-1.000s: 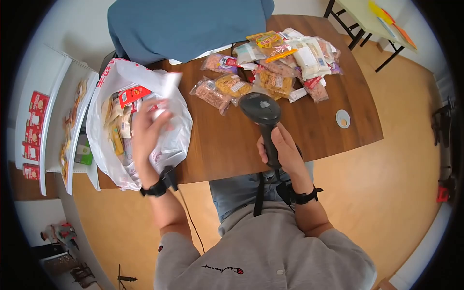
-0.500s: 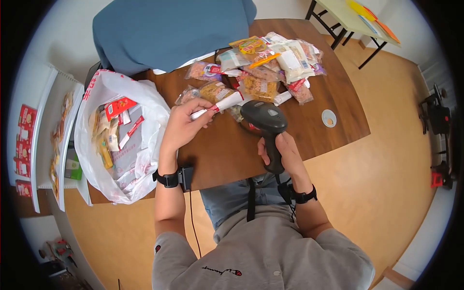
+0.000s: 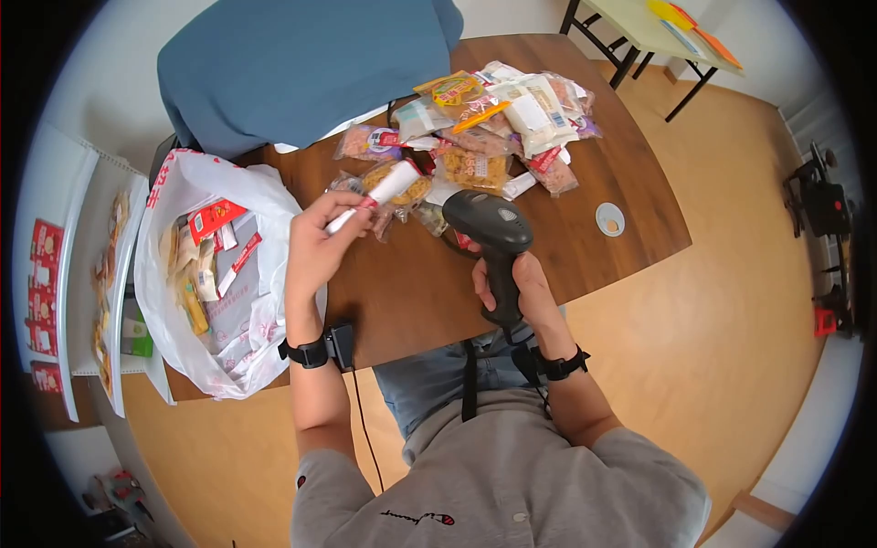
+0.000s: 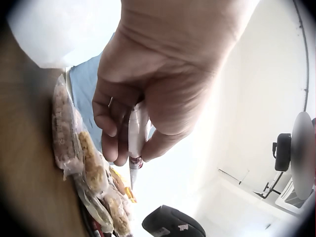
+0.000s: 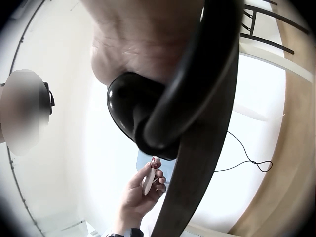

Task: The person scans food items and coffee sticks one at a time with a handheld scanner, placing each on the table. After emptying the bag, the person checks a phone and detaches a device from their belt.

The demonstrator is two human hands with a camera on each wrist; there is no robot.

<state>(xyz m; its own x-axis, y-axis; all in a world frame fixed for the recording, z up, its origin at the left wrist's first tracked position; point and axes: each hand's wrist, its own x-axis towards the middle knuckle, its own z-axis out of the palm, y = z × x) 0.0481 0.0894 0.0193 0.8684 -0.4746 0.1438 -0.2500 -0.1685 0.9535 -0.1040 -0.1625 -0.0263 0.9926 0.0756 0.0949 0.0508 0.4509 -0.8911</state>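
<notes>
In the head view the left hand [image 3: 318,239] pinches a slim white packet [image 3: 395,183] with red ends, raised over the table just left of the scanner's head. The left wrist view shows the same packet [image 4: 138,129] between thumb and fingers of the left hand [image 4: 153,84]. My right hand [image 3: 534,292] grips the handle of a black handheld scanner [image 3: 489,222], its head tilted toward the packet. In the right wrist view the scanner's dark base [image 5: 133,106] hides most of the fingers.
A white plastic bag [image 3: 274,219] of packaged food stands at the table's left. Clear snack packs [image 3: 470,169] are piled at the back, before a blue cloth [image 3: 301,68]. A round white sticker [image 3: 610,219] lies at right; shelves [image 3: 110,274] stand at far left.
The left hand has moved from over the bag to beside the scanner, holding the white packet. The right hand keeps its grip on the scanner. The head view has shifted slightly.
</notes>
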